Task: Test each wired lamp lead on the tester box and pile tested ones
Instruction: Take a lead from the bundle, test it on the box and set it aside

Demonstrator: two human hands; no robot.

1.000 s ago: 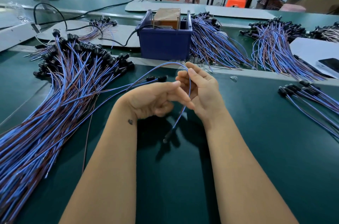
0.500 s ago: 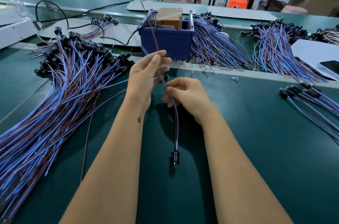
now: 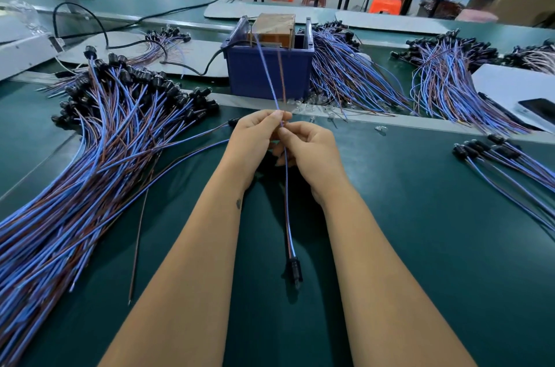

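One lamp lead [image 3: 287, 204], a blue and a brown wire with a black lamp holder [image 3: 294, 269] at its near end, runs away from me across the green mat. My left hand [image 3: 255, 138] and my right hand [image 3: 309, 147] both pinch it near its middle, fingertips close together. Its two free wire ends reach up to the tester box [image 3: 270, 66], a blue bin holding a brown block with metal contacts. The holder rests on the mat between my forearms.
A big heap of leads [image 3: 90, 156] covers the left of the mat. A small group of leads [image 3: 504, 162] lies at the right. More bundles [image 3: 345, 78] sit behind the box. A loose brown wire [image 3: 138, 243] lies by my left arm. A phone [image 3: 537, 110] rests on white paper.
My left hand has come down and closed beside my right on the lead. The wire ends, earlier swinging up, now reach the tester box. The holder stays on the mat.
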